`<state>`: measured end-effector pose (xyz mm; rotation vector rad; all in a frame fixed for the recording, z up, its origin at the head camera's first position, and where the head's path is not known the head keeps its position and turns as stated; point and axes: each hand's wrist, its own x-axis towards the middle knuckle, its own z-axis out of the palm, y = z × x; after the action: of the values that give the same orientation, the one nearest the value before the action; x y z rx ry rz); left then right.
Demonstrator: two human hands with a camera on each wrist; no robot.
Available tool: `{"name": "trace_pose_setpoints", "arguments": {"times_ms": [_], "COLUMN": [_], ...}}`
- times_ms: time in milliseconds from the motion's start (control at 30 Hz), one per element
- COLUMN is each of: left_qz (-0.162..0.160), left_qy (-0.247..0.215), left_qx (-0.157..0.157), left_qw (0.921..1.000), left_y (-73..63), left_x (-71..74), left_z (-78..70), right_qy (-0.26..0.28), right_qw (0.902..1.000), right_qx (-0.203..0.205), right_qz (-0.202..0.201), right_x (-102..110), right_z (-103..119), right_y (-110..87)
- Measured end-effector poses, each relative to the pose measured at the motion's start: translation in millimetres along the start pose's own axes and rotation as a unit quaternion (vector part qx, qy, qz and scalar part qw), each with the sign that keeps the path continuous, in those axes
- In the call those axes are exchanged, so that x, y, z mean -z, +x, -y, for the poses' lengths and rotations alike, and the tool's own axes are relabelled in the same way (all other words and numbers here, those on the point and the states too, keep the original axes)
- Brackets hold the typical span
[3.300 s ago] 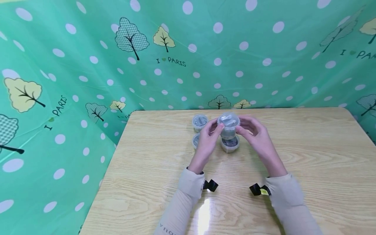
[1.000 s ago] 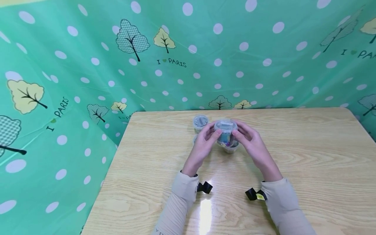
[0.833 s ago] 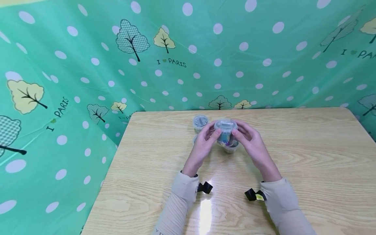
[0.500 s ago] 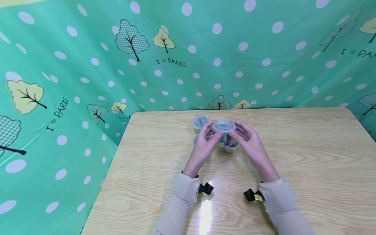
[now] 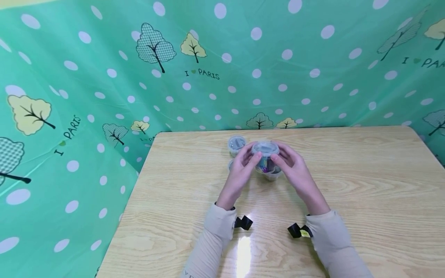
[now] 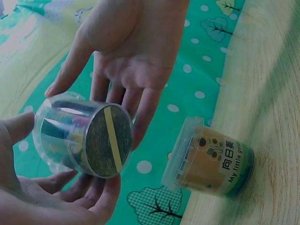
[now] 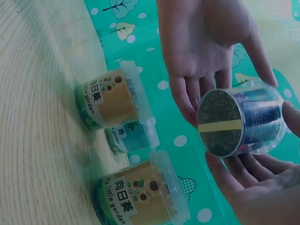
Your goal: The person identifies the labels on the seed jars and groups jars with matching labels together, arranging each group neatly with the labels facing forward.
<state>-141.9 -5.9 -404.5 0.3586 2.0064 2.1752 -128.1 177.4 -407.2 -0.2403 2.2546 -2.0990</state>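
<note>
Between both hands I hold a clear lidded plastic tub (image 5: 265, 148), with the label on its side facing me in the head view. My left hand (image 5: 240, 168) grips one side and my right hand (image 5: 295, 166) the other, thumbs near the lid. Both wrist views show the base of the held tub (image 6: 108, 140), a dark disc crossed by a pale strip. In the head view it overlaps a similar tub (image 5: 272, 177) standing on the table. Behind my left hand, another tub (image 5: 231, 165) is mostly hidden. A further tub (image 5: 237, 143) stands near the back edge.
The right wrist view shows two orange-brown tubs with sunflower pictures (image 7: 110, 96) (image 7: 140, 194) and a teal-labelled tub (image 7: 131, 137) between them. All stand upright on the pale wooden table (image 5: 365, 193). A green patterned cloth (image 5: 222, 65) hangs behind and left.
Over about three seconds, both hands brought the held tub slightly toward me and left. It has been tipped and turned, so its side label shows instead of mostly the lid.
</note>
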Motion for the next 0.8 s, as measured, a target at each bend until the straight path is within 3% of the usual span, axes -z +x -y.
{"name": "trace_pose_setpoints", "arguments": {"times_ms": [233, 500, 800], "left_qz": [-0.007, -0.015, -0.004], "left_qy": [-0.016, 0.005, -0.005], "left_qx": [0.005, 0.006, 0.0], "left_qw": [0.9998, 0.9999, 1.0], "left_y": [-1.4, -1.0, -1.8], "left_x": [-4.0, -0.3, 2.1], "left_z": [-1.7, -2.7, -4.3], "right_qy": [0.006, 0.002, 0.001], "right_qw": [0.9997, 0.9998, 0.9999], "right_qx": [0.007, -0.007, -0.005], "right_qz": [-0.023, -0.017, -0.011], "right_x": [-5.2, -3.4, -4.5], "right_z": [0.2, 1.4, 2.3], "right_y": [0.3, -1.4, -1.6]}}
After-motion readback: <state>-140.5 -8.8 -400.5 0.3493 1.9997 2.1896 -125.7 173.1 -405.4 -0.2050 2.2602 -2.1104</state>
